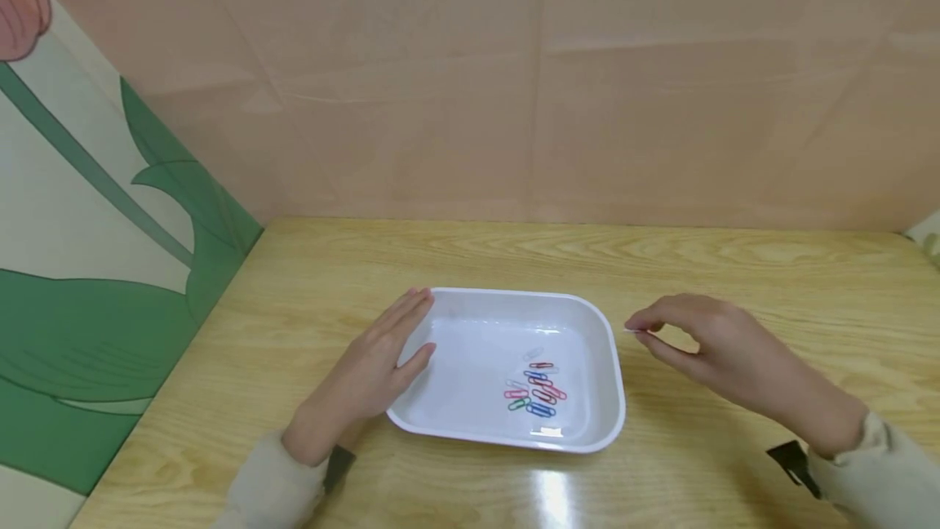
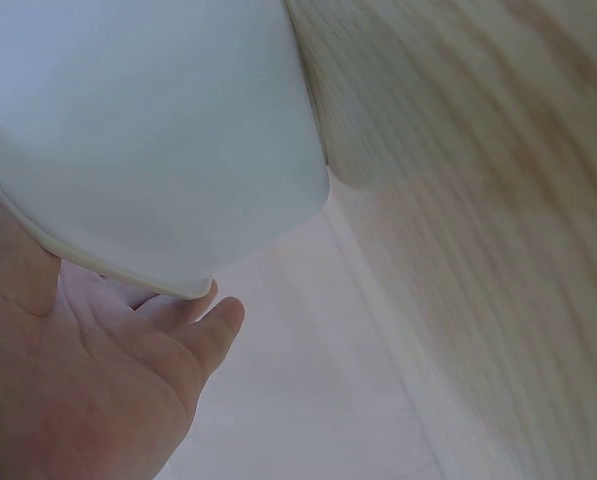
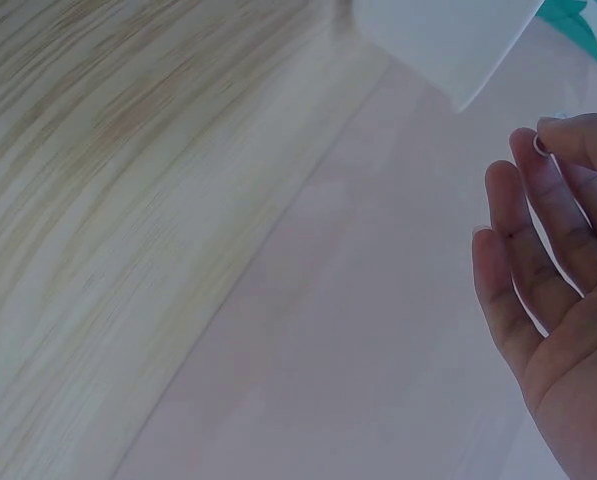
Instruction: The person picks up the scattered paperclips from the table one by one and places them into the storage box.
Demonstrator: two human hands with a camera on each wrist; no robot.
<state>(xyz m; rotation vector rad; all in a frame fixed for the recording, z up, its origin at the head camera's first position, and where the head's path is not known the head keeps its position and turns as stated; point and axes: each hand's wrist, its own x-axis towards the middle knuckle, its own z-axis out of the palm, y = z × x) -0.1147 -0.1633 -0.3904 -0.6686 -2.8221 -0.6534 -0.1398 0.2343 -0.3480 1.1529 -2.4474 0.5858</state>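
Note:
A white rectangular tray (image 1: 470, 382) sits on the table, with a loose cluster of red, blue, green, pink and white paper clips (image 1: 542, 410) in its right half. My left hand (image 1: 370, 366) lies along the tray's left end, fingers straight and the thumb over the inside. The left wrist view shows the palm (image 2: 108, 370) right at the tray's rim. To the right of the tray, my right hand (image 1: 723, 353) pinches a small white paper clip (image 3: 540, 146) between thumb and index finger. Its other fingers are spread a little in the right wrist view.
The wood-grain table (image 1: 345, 260) reaches back to a wall with a pinkish-beige covering (image 1: 411, 121). On the left stands a panel with green leaf and flower pictures (image 1: 73, 333). Light glares off the table in front of the tray.

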